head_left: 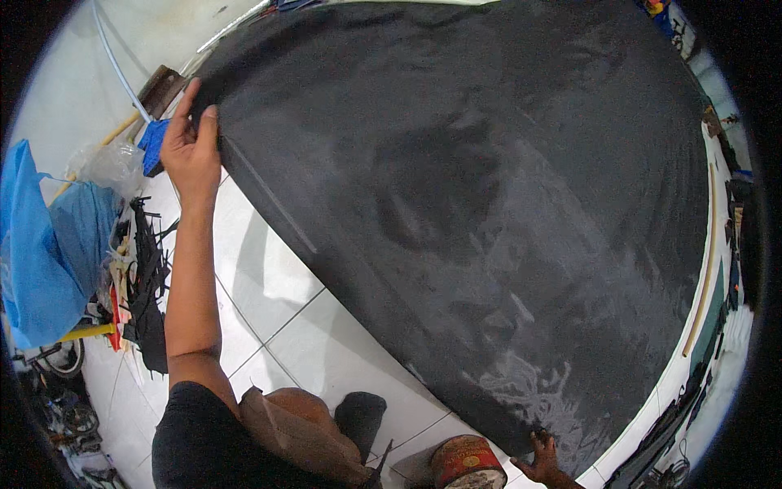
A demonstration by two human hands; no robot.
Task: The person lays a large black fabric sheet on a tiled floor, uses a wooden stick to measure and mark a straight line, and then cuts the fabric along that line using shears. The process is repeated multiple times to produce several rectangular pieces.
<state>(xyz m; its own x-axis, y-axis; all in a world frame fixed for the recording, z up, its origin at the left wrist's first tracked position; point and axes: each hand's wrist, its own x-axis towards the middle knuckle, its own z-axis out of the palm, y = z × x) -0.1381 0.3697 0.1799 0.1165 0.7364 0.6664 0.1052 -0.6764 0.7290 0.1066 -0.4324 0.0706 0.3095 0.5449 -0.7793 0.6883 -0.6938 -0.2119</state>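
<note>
A large sheet of dark grey-black material (423,187) is spread before me, with pale streaks and smears near its lower part. At its far left corner is my left hand (193,151), index finger and thumb stretched apart along the edge. Whether the other fingers tuck under the sheet is hidden. Close to the sheet's lower edge, my right hand (539,460) has its fingers spread and touches the material. Just left of that hand stands a round red tin (468,462), partly cut off by the lower edge of the view.
White floor tiles (281,326) show left of the sheet. A blue bag (49,236), clear plastic (110,163), a blue block-shaped thing (153,147) and black scraps (147,285) lie along the left. A thin wooden strip (700,285) runs by the right edge.
</note>
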